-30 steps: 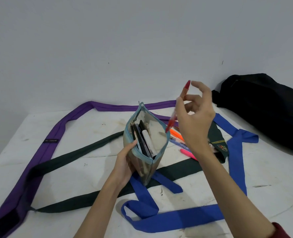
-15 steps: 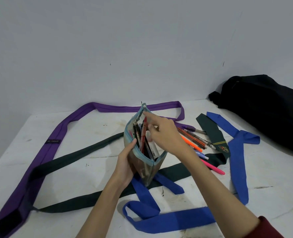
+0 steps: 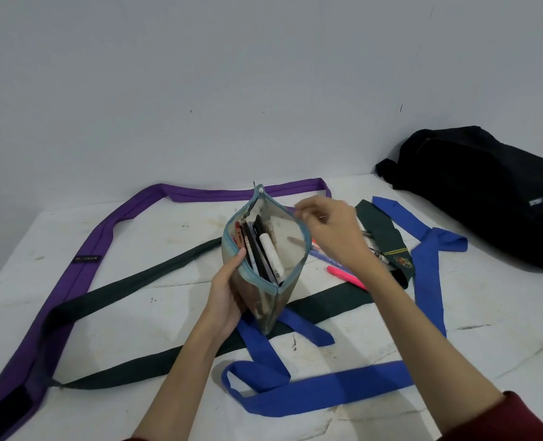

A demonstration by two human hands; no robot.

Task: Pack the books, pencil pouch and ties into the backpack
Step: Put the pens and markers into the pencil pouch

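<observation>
The left hand [image 3: 228,300] grips the pencil pouch [image 3: 265,259] from the side, thumb on its teal rim, holding it upright with its mouth gaping. The right hand [image 3: 333,232] hovers just beside the far rim with fingers loosely curled; whether they pinch anything is too blurred to tell. Pens and a white marker stand inside. More pens [image 3: 346,275] lie loose on the bench [image 3: 136,313] behind the right wrist. The pouch looks soft and light, apt to sag, so it is best held by its stiffer zip edge. The purple tie [image 3: 85,259], green tie [image 3: 142,275] and blue tie [image 3: 327,386] sprawl around it, limp and slippery; gather them folded. The black backpack [image 3: 483,192] lies well apart at the far right.
</observation>
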